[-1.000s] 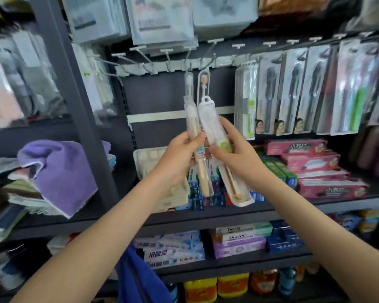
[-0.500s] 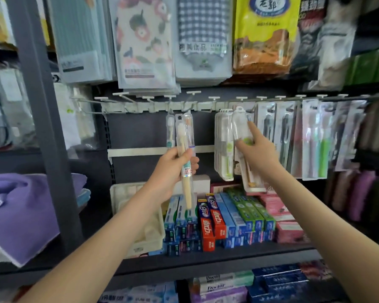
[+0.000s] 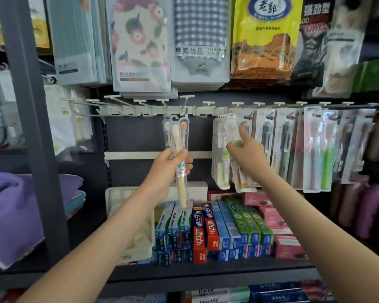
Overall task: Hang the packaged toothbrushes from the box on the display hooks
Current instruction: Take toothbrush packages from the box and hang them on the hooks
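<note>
My left hand (image 3: 170,166) grips a clear-packed toothbrush with a cream handle (image 3: 179,171), its top raised to the white display hooks (image 3: 185,109), in front of two toothbrushes hanging there. My right hand (image 3: 246,153) holds a white-packed toothbrush with a green label (image 3: 233,136) by its middle, the index finger stretched up along it. Its top tab sits at a hook in front of a hanging bunch of like packs (image 3: 220,149). The box is not in view.
More carded toothbrushes (image 3: 315,147) hang along the hook rail to the right. Toothpaste cartons (image 3: 208,228) and a white tray (image 3: 127,204) fill the shelf below. Packaged towels (image 3: 140,44) hang above. A grey upright post (image 3: 29,106) and purple cloth (image 3: 11,215) stand left.
My right hand carried its pack from beside the left hand up and right to a hook with like packs. My left hand lifted its pack to the hooks.
</note>
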The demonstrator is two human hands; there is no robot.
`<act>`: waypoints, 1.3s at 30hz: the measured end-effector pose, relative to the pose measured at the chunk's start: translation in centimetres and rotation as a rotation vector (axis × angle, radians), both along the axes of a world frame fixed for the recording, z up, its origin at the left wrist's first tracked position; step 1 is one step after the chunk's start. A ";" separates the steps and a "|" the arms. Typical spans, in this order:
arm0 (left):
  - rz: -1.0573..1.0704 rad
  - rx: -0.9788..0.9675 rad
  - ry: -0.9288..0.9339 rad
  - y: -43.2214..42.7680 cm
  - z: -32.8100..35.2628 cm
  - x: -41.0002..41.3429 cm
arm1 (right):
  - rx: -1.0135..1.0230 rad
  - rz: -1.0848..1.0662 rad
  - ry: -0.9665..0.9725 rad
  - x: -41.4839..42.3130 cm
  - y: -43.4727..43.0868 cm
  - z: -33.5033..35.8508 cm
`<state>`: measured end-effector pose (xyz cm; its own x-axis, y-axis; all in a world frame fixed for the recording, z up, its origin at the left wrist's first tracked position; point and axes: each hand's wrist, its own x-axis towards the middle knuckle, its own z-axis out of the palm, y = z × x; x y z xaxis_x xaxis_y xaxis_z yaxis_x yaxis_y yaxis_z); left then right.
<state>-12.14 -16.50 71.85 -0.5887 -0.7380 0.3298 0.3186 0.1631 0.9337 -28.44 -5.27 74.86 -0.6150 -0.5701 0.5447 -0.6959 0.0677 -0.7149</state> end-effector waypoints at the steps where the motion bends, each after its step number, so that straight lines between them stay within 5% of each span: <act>1: 0.004 0.000 0.000 0.0 0.0 0.0 | 0.015 0.014 -0.013 -0.2 -0.2 0.0; 18: -0.006 0.033 -0.044 0.3 -1.6 -0.8 | 0.143 -0.067 0.040 -3.2 -5.0 -4.0; 22: -0.005 -0.006 -0.099 0.2 -2.2 -0.4 | 0.037 -0.102 0.103 -1.6 -4.5 -4.0; 26: 0.006 -0.055 -0.145 0.2 -2.3 -0.4 | -0.102 0.152 0.009 2.0 -3.7 -2.7; 29: 0.004 -0.154 -0.175 0.4 -2.0 -0.6 | 0.007 0.325 0.023 4.4 -3.9 -2.3; 34: 0.343 -0.504 -0.379 0.6 -0.6 -0.5 | -0.030 0.210 0.173 6.7 -5.5 -1.3; 39: 0.458 -0.714 -0.503 -1.1 1.4 1.3 | 0.002 0.173 0.291 8.3 -7.5 1.1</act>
